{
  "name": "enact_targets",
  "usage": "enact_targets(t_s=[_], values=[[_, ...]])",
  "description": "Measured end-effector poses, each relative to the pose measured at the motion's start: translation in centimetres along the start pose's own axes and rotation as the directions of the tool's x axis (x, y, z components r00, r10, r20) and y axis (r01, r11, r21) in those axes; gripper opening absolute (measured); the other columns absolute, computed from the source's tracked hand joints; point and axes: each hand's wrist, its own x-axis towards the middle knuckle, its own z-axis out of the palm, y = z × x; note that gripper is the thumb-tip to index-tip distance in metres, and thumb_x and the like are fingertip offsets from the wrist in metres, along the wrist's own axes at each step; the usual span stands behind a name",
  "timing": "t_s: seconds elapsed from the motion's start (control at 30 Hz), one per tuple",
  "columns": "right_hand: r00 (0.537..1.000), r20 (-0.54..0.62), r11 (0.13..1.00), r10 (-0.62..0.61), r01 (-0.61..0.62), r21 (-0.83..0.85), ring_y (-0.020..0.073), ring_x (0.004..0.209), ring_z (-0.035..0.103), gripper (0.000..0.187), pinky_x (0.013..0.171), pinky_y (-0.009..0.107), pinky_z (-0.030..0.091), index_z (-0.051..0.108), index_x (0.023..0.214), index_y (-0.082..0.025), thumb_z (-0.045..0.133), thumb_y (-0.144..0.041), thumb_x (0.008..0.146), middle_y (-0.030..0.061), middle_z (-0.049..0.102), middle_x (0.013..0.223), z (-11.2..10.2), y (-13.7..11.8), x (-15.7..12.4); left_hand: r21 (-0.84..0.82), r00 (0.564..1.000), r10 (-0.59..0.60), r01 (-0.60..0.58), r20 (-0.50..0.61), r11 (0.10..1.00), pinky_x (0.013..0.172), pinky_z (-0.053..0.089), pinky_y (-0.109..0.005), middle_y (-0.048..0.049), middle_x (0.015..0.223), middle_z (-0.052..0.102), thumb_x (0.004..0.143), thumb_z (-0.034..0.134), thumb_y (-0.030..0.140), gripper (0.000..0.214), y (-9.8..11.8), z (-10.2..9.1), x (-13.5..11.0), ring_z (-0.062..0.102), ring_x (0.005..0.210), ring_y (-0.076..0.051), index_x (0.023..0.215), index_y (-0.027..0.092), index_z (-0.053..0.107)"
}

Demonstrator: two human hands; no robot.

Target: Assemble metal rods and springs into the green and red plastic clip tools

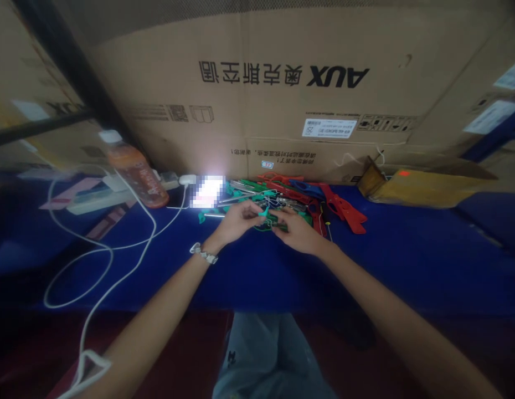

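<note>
My left hand, with a silver bracelet on its wrist, pinches a small teal plastic piece between thumb and fingers. Close beside it, my right hand has its fingers closed on a dark green piece, partly hidden, so its kind cannot be made out. Thin pale strings lie about the fingertips. Both hands are over the front of a heap of metal rods with green ends and red plastic pieces. A blue plastic piece lies among the red ones.
A bottle of orange drink leans at the left, near a white cable looped over the blue tabletop. A bright, blurred-out screen stands left of the heap. A large cardboard box rises behind; a yellow packet lies right.
</note>
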Motion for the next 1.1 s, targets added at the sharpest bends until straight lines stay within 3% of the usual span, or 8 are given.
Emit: enact_targets(t_s=[0.17, 0.37, 0.63, 0.77, 0.93, 1.1], values=[[0.997, -0.069, 0.992, 0.017, -0.026, -0.121, 0.0203, 0.093, 0.063, 0.025, 0.088, 0.036, 0.048, 0.065, 0.115, -0.017, 0.058, -0.024, 0.093, 0.0098, 0.063, 0.106, -1.0, 0.3, 0.8, 0.003, 0.997, -0.052, 0.052, -0.065, 0.999, 0.070, 0.058, -0.031, -0.0010, 0.075, 0.068, 0.074, 0.077, 0.028, 0.022, 0.7, -0.7, -0.4, 0.067, 0.069, -0.014, 0.085, 0.016, 0.063], [0.980, 0.156, 0.932, 0.121, -0.058, -0.358, 0.0315, 0.111, 0.060, 0.038, 0.093, 0.044, 0.042, 0.063, 0.111, -0.017, 0.071, -0.043, 0.085, 0.0139, 0.067, 0.112, -1.1, -0.6, 2.0, -0.016, 0.994, -0.060, 0.059, -0.087, 0.998, 0.065, 0.058, -0.030, -0.0019, 0.078, 0.068, 0.072, 0.079, 0.028, 0.025, 1.1, -1.4, -0.3, 0.066, 0.068, -0.014, 0.087, 0.016, 0.063], [0.981, 0.144, 0.965, 0.131, -0.093, -0.247, 0.0257, 0.098, 0.062, 0.037, 0.090, 0.039, 0.037, 0.057, 0.094, -0.020, 0.074, -0.049, 0.079, 0.0062, 0.068, 0.100, -0.3, 0.4, 1.8, -0.010, 0.993, -0.070, 0.069, -0.092, 0.998, 0.065, 0.059, -0.029, -0.0009, 0.080, 0.066, 0.070, 0.079, 0.024, 0.029, 1.2, -1.7, -0.5, 0.066, 0.067, -0.014, 0.096, 0.017, 0.066], [0.987, 0.095, 0.976, 0.129, -0.110, -0.185, 0.0243, 0.097, 0.062, 0.044, 0.092, 0.040, 0.037, 0.052, 0.104, -0.020, 0.076, -0.046, 0.077, 0.0047, 0.066, 0.100, -0.1, 0.0, 1.3, -0.007, 0.993, -0.079, 0.079, -0.089, 0.997, 0.067, 0.059, -0.032, -0.0015, 0.082, 0.067, 0.071, 0.077, 0.025, 0.023, 1.3, -1.8, -0.5, 0.066, 0.067, -0.014, 0.090, 0.018, 0.066], [0.989, 0.090, 0.946, 0.118, -0.085, -0.312, 0.0294, 0.109, 0.057, 0.036, 0.095, 0.043, 0.036, 0.059, 0.101, -0.021, 0.075, -0.046, 0.080, 0.0092, 0.060, 0.111, -0.4, -0.5, 0.9, 0.003, 0.992, -0.099, 0.099, -0.078, 0.995, 0.068, 0.059, -0.032, -0.0008, 0.076, 0.068, 0.072, 0.076, 0.026, 0.022, 1.1, -1.9, -0.6, 0.067, 0.068, -0.015, 0.090, 0.019, 0.066], [0.991, 0.104, 0.950, 0.080, -0.044, -0.309, 0.0316, 0.120, 0.051, 0.054, 0.101, 0.049, 0.033, 0.059, 0.125, -0.024, 0.063, -0.061, 0.086, 0.0121, 0.058, 0.121, -0.6, 0.3, 1.2, 0.023, 0.994, -0.073, 0.075, -0.080, 0.997, 0.065, 0.058, -0.031, -0.0012, 0.077, 0.068, 0.072, 0.076, 0.027, 0.021, 1.1, -1.9, -0.6, 0.066, 0.066, -0.014, 0.089, 0.018, 0.067]])
